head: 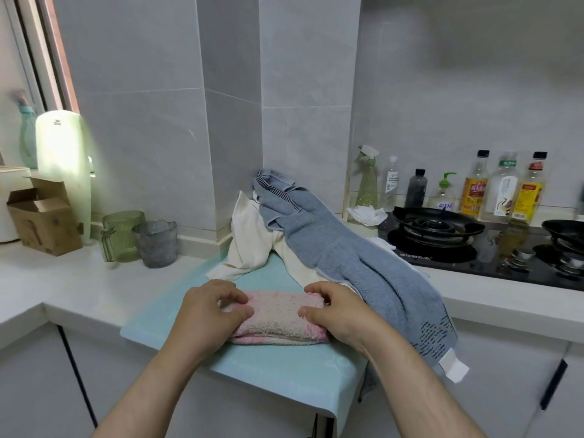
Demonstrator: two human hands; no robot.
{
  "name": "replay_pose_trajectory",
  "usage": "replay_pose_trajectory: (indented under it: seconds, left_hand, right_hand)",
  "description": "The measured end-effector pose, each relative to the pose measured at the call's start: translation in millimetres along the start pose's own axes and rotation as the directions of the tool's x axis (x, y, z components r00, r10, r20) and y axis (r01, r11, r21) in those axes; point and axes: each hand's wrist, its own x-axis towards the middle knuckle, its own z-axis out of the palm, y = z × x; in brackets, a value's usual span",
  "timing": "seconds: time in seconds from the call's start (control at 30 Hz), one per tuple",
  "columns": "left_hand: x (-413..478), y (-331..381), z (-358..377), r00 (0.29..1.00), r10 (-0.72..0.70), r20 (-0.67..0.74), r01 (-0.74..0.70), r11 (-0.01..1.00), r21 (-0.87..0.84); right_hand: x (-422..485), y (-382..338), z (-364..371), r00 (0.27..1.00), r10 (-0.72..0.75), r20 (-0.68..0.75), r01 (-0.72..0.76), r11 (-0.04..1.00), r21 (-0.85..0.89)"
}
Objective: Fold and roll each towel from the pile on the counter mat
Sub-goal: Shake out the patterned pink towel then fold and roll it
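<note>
My left hand (211,308) grips the left end of the pink towel (278,317), with the fingers curled over its top and the thumb set against its upper face. My right hand (335,311) grips the right end in the same way.

The pink towel lies between my 2 hands as a thick folded bundle. Its layered edges show along the side nearest me. It rests flat on the pale green counter mat (284,368), which extends from under both hands toward me and overhangs the counter edge.

Just beside the far side of my right hand lies the blue-grey towel (347,257). It runs from the tiled wall corner past my right wrist and hangs over the counter front. A cream towel (249,245) lies crumpled beyond both hands, partly under the blue-grey towel.

Well beyond and left of my left hand stand 2 glass jugs, 1 green (121,235) and 1 grey (156,243). A black gas hob (442,238) sits beyond and right of my right hand.
</note>
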Motion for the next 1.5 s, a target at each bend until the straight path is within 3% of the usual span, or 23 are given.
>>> replay_pose_trajectory:
  seconds: [0.17,0.27,0.47,0.6,0.67,0.77,0.9,1.0,1.13,1.5]
  left_hand:
    - [6.0,-9.5,-9.5,0.957,-0.204,0.205,0.198,0.979,0.052]
    - [5.5,-5.8,-12.9,0.953,-0.140,0.269,0.142,0.990,0.013]
    - [-14.6,-3.8,-18.7,0.980,-0.031,0.198,0.076,0.972,-0.223]
    - [-17.5,-2.1,-22.1,0.973,0.014,0.232,0.068,0.937,-0.343]
    - [-11.0,7.0,-23.3,0.978,0.031,0.205,0.071,0.879,-0.472]
    - [14.3,16.7,-21.0,0.985,-0.007,0.175,0.128,0.710,-0.693]
    - [44.8,15.8,-3.5,0.986,-0.072,0.150,0.164,0.586,-0.794]
    - [45.0,3.6,12.2,0.977,-0.151,0.152,0.210,0.543,-0.813]
    - [45.0,-4.5,21.2,0.976,-0.151,0.155,0.215,0.597,-0.773]
    - [53.9,-9.4,26.7,0.950,-0.235,0.205,0.303,0.541,-0.785]
  right_hand:
    - [-4.0,1.0,0.7,0.999,-0.027,0.017,0.026,0.998,0.052]
    - [-6.8,3.0,1.5,0.998,-0.053,0.035,0.048,0.990,0.131]
    - [-17.3,9.7,4.4,0.990,-0.143,-0.002,0.142,0.980,0.137]
    - [-23.3,12.5,10.5,0.975,-0.214,-0.063,0.221,0.967,0.126]
    - [-19.5,4.4,9.4,0.963,-0.247,-0.111,0.260,0.957,0.128]
    - [0.0,-11.4,6.4,0.952,-0.234,-0.195,0.291,0.890,0.352]
    - [29.9,-17.0,14.3,0.939,-0.170,-0.298,0.298,0.835,0.463]
    - [43.7,-1.5,24.0,0.958,-0.081,-0.275,0.227,0.802,0.552]
    - [55.1,11.6,22.1,0.974,-0.020,-0.224,0.166,0.735,0.657]
    - [61.0,11.1,24.3,0.991,0.006,-0.136,0.088,0.731,0.677]
